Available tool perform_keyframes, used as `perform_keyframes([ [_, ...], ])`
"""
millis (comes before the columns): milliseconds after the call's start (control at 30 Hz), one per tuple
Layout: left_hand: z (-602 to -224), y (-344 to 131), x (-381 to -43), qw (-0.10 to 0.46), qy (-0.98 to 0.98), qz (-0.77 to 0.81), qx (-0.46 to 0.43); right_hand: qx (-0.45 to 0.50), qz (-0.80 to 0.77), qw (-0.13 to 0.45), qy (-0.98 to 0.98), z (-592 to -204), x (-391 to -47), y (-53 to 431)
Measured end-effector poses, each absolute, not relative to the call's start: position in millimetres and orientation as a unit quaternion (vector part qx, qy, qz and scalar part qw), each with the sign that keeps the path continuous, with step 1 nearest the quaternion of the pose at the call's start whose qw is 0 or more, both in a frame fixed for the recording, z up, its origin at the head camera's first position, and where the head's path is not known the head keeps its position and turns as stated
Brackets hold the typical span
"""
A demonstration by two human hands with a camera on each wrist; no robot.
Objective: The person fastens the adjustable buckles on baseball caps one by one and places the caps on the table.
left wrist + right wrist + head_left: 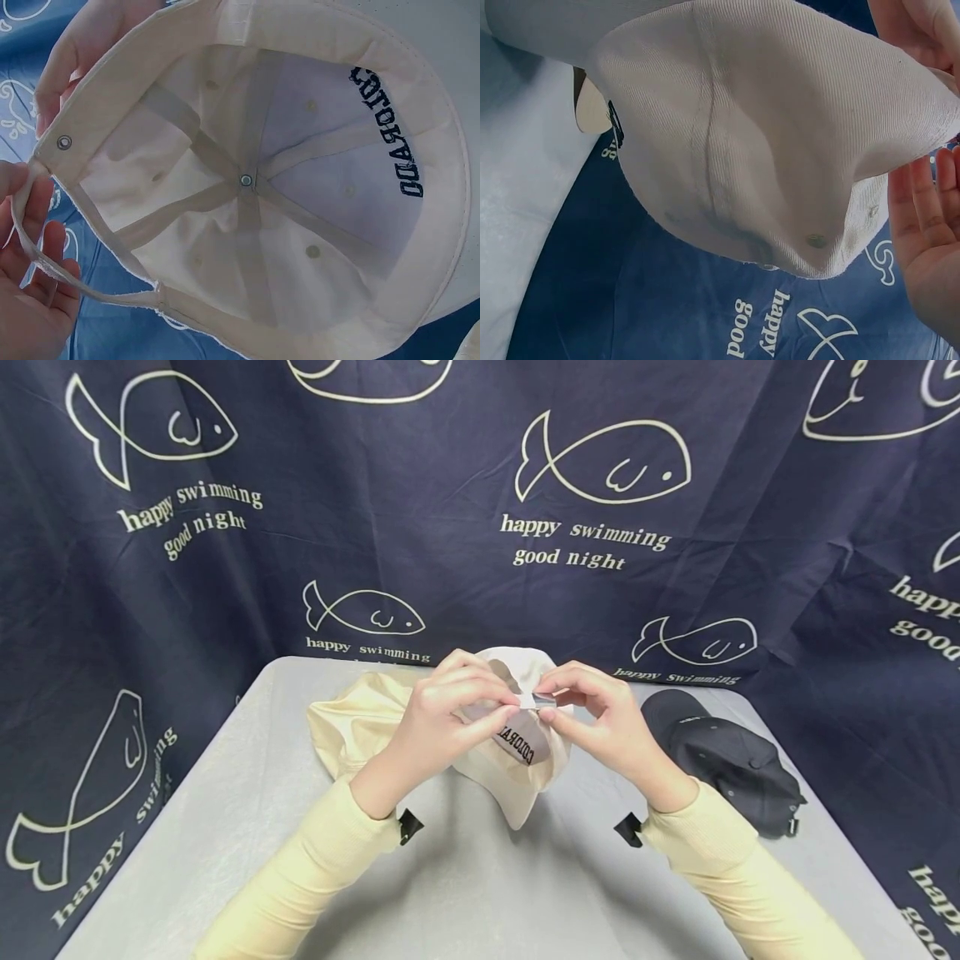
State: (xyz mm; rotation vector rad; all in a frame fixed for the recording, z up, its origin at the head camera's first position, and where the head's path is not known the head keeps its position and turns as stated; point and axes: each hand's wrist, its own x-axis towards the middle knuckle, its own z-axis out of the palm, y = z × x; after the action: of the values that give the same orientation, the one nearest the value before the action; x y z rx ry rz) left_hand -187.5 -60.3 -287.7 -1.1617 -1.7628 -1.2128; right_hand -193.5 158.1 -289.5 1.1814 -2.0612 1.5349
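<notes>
A cream baseball cap point(508, 793) is held up between both hands, its inside facing me and its brim pointing down. Dark lettering shows inside its front. My left hand point(450, 697) pinches the cap strap point(97, 298) between thumb and fingers at the back opening. Opposite it, my right hand point(600, 706) pinches the cap's back edge by a small shiny silver piece point(545, 700). In the left wrist view a metal eyelet point(64, 142) sits near that edge. The right wrist view shows the cap's outside, which hides part of the left fingers.
A pale yellow cap point(356, 718) lies on the grey table point(480, 893) at left. At right lies a black cap point(731, 764) with its brim facing away. A navy curtain point(465, 527) with fish drawings hangs behind the table.
</notes>
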Motion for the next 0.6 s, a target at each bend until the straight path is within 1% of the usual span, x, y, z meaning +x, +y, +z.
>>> perform_keyframes([
  [600,-288.2,-55.6,-189.6,0.347,-0.693,-0.435,-0.459,0.428,0.535,0.154,-0.712,-288.0,-193.9,156.3],
])
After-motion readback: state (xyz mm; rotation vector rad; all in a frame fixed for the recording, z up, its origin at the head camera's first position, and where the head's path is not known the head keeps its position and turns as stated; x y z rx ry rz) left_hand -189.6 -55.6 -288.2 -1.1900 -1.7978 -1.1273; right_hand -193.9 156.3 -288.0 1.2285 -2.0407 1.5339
